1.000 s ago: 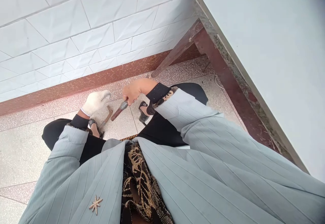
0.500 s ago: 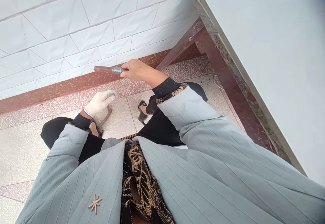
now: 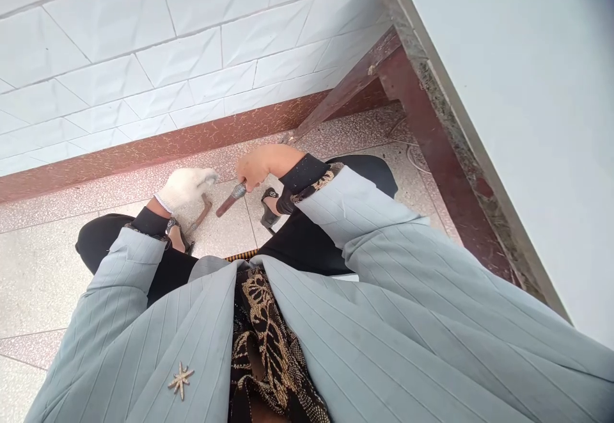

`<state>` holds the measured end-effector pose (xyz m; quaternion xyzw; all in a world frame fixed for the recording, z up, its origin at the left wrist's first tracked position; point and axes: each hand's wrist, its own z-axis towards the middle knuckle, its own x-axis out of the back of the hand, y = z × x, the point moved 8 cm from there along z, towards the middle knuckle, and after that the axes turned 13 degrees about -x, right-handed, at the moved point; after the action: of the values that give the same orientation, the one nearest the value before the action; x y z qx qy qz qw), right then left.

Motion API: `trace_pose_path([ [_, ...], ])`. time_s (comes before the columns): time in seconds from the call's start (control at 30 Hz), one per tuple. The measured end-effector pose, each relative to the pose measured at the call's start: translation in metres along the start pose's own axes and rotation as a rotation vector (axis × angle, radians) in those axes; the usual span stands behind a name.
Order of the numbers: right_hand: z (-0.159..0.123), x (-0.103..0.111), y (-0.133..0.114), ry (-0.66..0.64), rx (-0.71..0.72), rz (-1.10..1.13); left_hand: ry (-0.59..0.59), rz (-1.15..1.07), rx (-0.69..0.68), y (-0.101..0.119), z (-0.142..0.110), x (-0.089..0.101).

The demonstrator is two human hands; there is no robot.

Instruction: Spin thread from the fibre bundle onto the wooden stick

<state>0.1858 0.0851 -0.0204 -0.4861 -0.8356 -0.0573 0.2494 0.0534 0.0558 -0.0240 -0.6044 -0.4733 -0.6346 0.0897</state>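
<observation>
My right hand (image 3: 255,166), bare, is closed round a brown stick-like rod (image 3: 225,207) with grey wire (image 3: 238,191) wound round it just beside the fingers. The rod's free end points down and left, above the floor. To its left, my left hand (image 3: 183,189) wears a white knit glove, its fingers drawn together. Something greyish shows at the fingertips; whether it is an object or part of the glove, I cannot tell. Below that hand, a rusty bent bar (image 3: 203,212) stands near my shoe (image 3: 177,234), its lower end partly hidden.
A white tiled wall (image 3: 110,20) with a reddish-brown base strip (image 3: 192,134) runs in front. On the right are a white tabletop (image 3: 518,90) and its brown wooden frame (image 3: 432,128). A thin pale cable (image 3: 416,157) lies on the speckled tile floor (image 3: 43,269) under it.
My right hand has come down with the rod, which has swung from nearly level to slanting downward, closer to the left hand. The gloved left hand has shifted slightly left.
</observation>
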Motion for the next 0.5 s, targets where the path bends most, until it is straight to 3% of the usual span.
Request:
trace_pose_path([
  [0.07,-0.022,0.002,-0.013,-0.105,0.255,0.088,0.057,-0.133,-0.005,-0.001,-0.001,0.003],
  [0.1,-0.033,0.012,-0.015,-0.069,0.374,0.199,0.101,-0.208,-0.003,-0.002,-0.002,0.006],
  [0.17,-0.049,0.045,-0.002,0.135,0.481,0.549,0.2,-0.342,0.013,-0.004,-0.004,0.011],
  [0.23,-0.055,0.07,0.025,0.34,0.432,0.935,0.288,-0.434,0.027,-0.003,-0.005,0.016],
  [0.3,-0.052,0.075,0.043,0.447,0.318,1.14,0.327,-0.471,0.011,0.001,-0.004,0.02],
  [0.37,-0.044,0.073,0.046,0.485,0.21,1.13,0.313,-0.451,-0.015,0.008,-0.001,0.021],
  [0.5,-0.032,0.07,0.041,0.555,0.056,0.886,0.215,-0.355,-0.045,0.019,0.005,0.016],
])
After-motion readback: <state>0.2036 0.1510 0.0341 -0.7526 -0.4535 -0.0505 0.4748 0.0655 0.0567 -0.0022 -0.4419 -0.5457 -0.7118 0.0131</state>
